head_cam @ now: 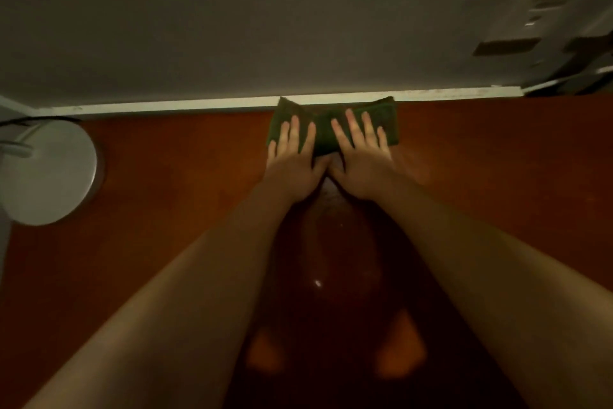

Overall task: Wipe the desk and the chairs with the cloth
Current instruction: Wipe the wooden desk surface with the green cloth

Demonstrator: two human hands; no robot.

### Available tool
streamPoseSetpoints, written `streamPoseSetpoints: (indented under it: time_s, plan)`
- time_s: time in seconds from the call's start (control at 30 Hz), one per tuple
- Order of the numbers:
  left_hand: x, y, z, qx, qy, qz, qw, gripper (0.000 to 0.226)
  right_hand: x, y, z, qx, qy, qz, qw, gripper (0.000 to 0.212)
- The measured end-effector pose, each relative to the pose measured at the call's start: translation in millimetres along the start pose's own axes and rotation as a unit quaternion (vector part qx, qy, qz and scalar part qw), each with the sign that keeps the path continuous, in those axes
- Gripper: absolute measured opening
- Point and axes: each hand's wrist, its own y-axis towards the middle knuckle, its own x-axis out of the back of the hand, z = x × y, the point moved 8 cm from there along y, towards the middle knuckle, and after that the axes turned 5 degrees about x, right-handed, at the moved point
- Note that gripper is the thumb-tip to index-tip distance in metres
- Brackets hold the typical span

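From my feed, the dark green, nubby-textured folded cloth lies just above the middle of the frame, at the far edge of the glossy reddish-brown wooden surface. It is wider than it is deep, and a crease dips down its centre, so the two halves flare slightly like a bow. Its upper edge meets the white strip that runs along the foot of the grey wall.

My left hand lies flat on the left half of the cloth with its fingers straight and a little spread, pressing down and gripping nothing. My right hand lies flat the same way on the right half. The thumbs nearly meet at the cloth's near edge.

At the left edge of the frame I see a round white lamp base on the surface, well apart from the cloth. The picture is dim and somewhat blurred.
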Motion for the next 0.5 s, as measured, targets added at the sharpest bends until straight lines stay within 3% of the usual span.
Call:
streamPoseSetpoints:
  time_s: [0.13,0.3,0.5]
  plan:
    - [13,16,5,-0.032,0.008,-0.006,0.999,0.068,10,13,3,-0.015,0.003,-0.027,1.000,0.077]
    - [23,13,17,-0.066,-0.013,0.020,0.998,0.065,13,12,9,-0.082,0.024,-0.005,0.996,0.084]
    - [51,12,112,-0.072,-0.034,0.046,0.996,0.061,-1,35,93,-0.107,0.040,-0.005,0.993,0.087]
